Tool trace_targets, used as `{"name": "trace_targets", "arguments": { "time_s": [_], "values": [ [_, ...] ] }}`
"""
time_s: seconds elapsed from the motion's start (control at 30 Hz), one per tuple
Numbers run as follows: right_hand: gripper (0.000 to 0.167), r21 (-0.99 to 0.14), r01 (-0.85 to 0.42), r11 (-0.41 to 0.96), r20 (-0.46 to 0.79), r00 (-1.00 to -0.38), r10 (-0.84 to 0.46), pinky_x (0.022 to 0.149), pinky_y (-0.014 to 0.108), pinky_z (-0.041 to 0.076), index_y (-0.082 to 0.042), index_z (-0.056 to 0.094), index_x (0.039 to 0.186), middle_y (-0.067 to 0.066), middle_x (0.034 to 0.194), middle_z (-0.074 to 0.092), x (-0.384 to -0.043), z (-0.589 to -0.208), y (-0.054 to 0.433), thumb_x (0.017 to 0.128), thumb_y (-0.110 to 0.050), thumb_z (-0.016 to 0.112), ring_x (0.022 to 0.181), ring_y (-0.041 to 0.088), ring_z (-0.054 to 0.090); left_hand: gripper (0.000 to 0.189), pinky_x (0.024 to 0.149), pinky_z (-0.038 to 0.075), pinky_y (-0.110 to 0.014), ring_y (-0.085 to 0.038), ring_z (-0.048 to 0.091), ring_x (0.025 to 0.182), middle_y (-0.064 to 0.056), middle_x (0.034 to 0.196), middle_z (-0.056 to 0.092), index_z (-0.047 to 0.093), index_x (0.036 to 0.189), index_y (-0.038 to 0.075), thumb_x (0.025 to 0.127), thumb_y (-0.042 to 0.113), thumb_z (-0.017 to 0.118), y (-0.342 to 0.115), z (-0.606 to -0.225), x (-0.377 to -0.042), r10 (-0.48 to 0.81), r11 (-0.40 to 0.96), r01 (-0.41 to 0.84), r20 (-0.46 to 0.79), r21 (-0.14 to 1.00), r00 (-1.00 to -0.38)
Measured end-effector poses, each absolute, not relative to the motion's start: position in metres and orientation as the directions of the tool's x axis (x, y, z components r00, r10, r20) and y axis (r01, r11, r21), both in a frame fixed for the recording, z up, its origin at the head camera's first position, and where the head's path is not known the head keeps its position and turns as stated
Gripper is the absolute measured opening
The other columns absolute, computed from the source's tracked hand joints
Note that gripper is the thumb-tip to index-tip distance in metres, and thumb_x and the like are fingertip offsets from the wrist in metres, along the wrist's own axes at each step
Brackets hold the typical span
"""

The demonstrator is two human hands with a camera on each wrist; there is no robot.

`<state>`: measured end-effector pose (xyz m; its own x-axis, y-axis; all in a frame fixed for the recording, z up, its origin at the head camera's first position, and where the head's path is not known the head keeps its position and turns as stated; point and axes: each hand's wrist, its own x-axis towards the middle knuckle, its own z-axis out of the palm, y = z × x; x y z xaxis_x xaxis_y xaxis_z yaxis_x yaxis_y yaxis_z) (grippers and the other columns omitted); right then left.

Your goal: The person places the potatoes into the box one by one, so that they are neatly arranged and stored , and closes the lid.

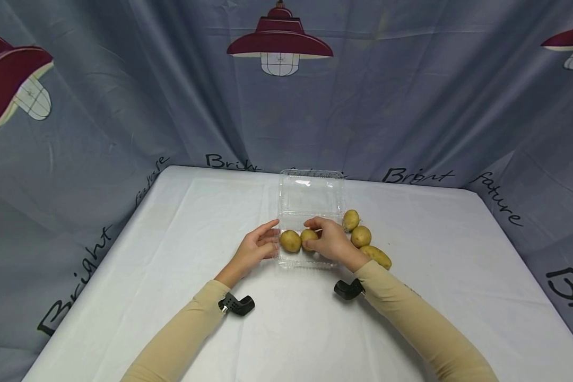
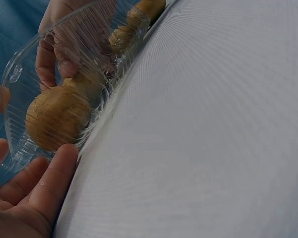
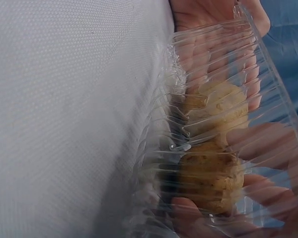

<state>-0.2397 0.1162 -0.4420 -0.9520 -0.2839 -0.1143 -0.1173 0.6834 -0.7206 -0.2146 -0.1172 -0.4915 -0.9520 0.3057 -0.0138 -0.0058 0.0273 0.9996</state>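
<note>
A clear plastic clamshell box (image 1: 310,261) lies with its lid (image 1: 311,195) folded back on the table. Two potatoes sit side by side in its base: a left potato (image 1: 290,241) and a right potato (image 1: 308,239). My right hand (image 1: 333,241) reaches into the base and holds the right potato between thumb and fingers, seen through the ribbed wall in the right wrist view. My left hand (image 1: 252,249) touches the box's left side with its fingers extended; in the left wrist view its fingertips (image 2: 64,153) rest against the wall near the left potato.
To the right of the box lie a small potato (image 1: 350,220), a round potato (image 1: 361,236) and a longer potato (image 1: 376,257), the last partly behind my right wrist. A white cloth covers the table (image 1: 181,223). A grey-blue curtain (image 1: 387,106) hangs behind it.
</note>
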Motion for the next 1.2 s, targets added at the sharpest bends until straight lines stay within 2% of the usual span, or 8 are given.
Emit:
{"name": "trace_targets", "arguments": {
  "time_s": [0.27,0.47,0.7,1.2],
  "values": [
    [0.048,-0.71,-0.107,0.696,-0.125,-0.954,-0.273,0.095,0.044,0.059,-0.005,0.065,0.13,0.018,0.131,0.066,-0.238,-0.438,0.115,0.085,-0.014,0.078,0.115,0.033,0.067,0.074,0.084,0.062,-0.024,-0.033,0.059,0.126,-0.028,0.148,0.05,0.039,0.156,0.005,0.084,-0.002,0.051,-0.117,-0.493,-0.216,0.305,0.033,-0.004,-0.014,0.999,-0.952],
    [0.048,-0.693,-0.146,0.706,-0.092,-0.954,-0.287,0.096,0.046,0.059,-0.003,0.064,0.131,0.019,0.133,0.065,-0.238,-0.432,0.121,0.086,-0.014,0.077,0.117,0.037,0.066,0.074,0.084,0.062,-0.024,-0.033,0.059,0.126,-0.028,0.147,0.051,0.04,0.156,0.006,0.084,-0.003,0.051,-0.117,-0.493,-0.215,0.304,0.032,0.003,-0.007,0.999,-0.953],
    [0.05,-0.73,-0.147,0.668,-0.068,-0.956,-0.285,0.095,0.047,0.059,-0.001,0.061,0.134,0.023,0.136,0.063,-0.237,-0.416,0.136,0.087,-0.013,0.074,0.119,0.04,0.064,0.074,0.084,0.062,-0.023,-0.034,0.059,0.126,-0.029,0.147,0.05,0.04,0.156,0.006,0.083,-0.003,0.051,-0.117,-0.493,-0.215,0.305,0.029,0.003,-0.006,1.0,-0.952],
    [0.05,-0.704,-0.099,0.703,-0.06,-0.979,-0.197,0.085,0.038,0.061,-0.005,0.057,0.14,0.022,0.142,0.058,-0.231,-0.389,0.191,0.093,-0.016,0.067,0.119,0.038,0.063,0.074,0.086,0.062,-0.024,-0.038,0.057,0.13,-0.029,0.149,0.049,0.038,0.157,0.005,0.085,-0.002,0.051,-0.118,-0.492,-0.216,0.308,0.037,-0.009,-0.02,0.999,-0.951]
  ]
}}
